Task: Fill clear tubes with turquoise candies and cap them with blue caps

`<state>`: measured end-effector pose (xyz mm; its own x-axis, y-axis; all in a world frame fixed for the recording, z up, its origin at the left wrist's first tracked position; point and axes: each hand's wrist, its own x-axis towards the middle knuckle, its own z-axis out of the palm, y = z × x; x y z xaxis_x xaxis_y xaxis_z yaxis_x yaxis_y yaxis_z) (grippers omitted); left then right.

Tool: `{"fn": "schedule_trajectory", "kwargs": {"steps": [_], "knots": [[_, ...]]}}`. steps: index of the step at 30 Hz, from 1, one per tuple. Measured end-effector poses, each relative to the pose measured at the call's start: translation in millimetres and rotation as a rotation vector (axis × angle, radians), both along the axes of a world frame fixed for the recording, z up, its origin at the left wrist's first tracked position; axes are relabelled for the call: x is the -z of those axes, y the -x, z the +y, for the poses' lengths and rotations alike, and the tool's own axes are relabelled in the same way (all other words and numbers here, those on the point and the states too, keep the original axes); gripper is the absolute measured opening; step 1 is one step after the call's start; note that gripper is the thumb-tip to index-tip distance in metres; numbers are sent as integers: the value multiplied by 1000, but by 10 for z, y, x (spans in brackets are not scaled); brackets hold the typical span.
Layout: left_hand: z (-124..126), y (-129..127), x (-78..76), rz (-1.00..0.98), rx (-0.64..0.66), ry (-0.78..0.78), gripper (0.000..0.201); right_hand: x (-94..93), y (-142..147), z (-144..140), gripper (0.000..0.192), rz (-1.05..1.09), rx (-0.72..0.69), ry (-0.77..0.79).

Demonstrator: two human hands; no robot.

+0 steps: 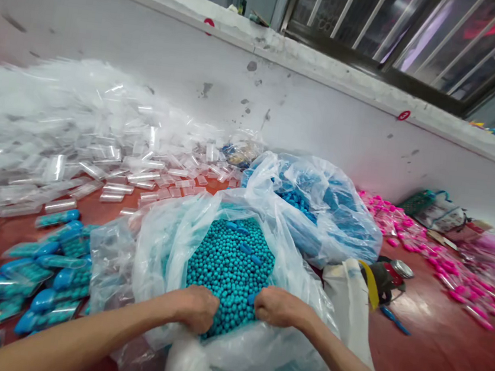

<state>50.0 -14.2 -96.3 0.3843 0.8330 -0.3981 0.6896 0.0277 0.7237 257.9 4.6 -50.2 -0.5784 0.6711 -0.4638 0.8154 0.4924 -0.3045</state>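
Observation:
A large translucent plastic bag (171, 230) stands open in front of me, full of small round teal beads (234, 261). Several blue caps (245, 248) lie on top of the beads. At the bag's near left rim, my left hand (200, 309) is closed, its fingertips turned down to the beads; whatever it may hold is hidden. My right hand (278, 306) is closed at the right side of the beads, with a small blue cap (252, 299) showing at its fingertips. White plastic (191, 364) bulges below my hands.
Clear plastic tubes (113, 188) are heaped at the left. Nearer lie bead-filled tubes with blue caps (58, 277). Behind is a bag of blue pieces (342, 220). Pink pieces (439, 261), a blue pen-like tool (395, 320) and a white sack (350, 304) are at the right.

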Motion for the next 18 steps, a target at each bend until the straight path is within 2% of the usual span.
{"fn": "schedule_trajectory", "kwargs": {"steps": [3,8,11,13,16,18], "knots": [[103,-168,141,50,-71,157,27,108,38,20,19,-92,-26,1],[137,-393,192,-18,-262,170,3,377,120,173,24,88,36,-147],[151,-450,194,-95,-433,194,20,431,87,249,28,186,74,-144],[183,-460,197,-142,-526,219,23,411,49,284,29,211,172,-194],[256,-469,193,-187,-616,256,22,380,38,338,28,137,396,-277],[309,-494,184,-218,-653,274,22,395,93,376,27,115,457,-247]]}}
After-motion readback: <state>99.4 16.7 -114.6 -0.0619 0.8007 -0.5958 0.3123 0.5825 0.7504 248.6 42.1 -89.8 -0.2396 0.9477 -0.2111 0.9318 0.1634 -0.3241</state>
